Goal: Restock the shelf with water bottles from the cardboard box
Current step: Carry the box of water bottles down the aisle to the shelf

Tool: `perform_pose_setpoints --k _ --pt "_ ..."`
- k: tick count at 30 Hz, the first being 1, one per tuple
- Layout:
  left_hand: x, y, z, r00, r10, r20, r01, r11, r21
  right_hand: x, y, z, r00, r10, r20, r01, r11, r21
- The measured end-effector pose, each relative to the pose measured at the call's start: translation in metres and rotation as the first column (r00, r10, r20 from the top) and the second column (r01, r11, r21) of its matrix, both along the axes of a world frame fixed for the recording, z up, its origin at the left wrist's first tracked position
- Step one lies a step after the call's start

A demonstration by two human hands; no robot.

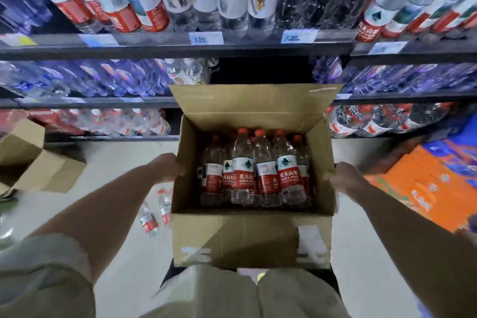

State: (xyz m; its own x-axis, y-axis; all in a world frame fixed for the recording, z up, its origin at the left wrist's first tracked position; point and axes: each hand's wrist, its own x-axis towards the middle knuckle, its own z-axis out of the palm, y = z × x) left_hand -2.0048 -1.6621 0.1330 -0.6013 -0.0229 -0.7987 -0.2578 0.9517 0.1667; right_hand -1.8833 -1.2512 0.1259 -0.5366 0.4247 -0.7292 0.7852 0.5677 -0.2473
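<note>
Left hand (169, 166) and right hand (343, 177) each clamp a side wall of the open cardboard box (247, 237), so its red-capped water bottles (263, 170) stand upright, facing the shelf (154, 47).

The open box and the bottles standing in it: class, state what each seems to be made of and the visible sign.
The box: brown cardboard by the look, matt, with folded flaps and pale tape remnants. The bottles: clear glossy plastic, probably; they are transparent and glint. Their red caps look plastic; labels could be film or paper.
</note>
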Motion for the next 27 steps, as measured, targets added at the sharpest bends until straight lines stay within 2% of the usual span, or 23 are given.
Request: perform_pose_setpoints --k 4,12,22,27 --pt "-0.012 -0.005 -0.048 0.999 -0.036 0.015 0.036 0.999 -0.012 -0.008 -0.006 -0.064 0.999 0.006 0.053 -0.006 1.0 0.012" --pt "-0.011 -0.006 -0.197 0.995 -0.032 0.093 0.039 0.997 -0.068 -0.025 -0.01 -0.19 0.995 -0.002 0.101 0.004 1.0 -0.022" --pt "-0.006 0.004 -0.38 0.997 -0.03 0.064 0.036 0.996 -0.082 -0.017 0.002 -0.358 0.992 -0.008 0.126 0.007 1.0 0.008" --pt "-0.002 0.007 -0.452 0.995 -0.074 0.062 0.08 0.991 -0.107 -0.016 0.006 -0.431 0.989 -0.035 0.142 0.031 0.999 0.033"
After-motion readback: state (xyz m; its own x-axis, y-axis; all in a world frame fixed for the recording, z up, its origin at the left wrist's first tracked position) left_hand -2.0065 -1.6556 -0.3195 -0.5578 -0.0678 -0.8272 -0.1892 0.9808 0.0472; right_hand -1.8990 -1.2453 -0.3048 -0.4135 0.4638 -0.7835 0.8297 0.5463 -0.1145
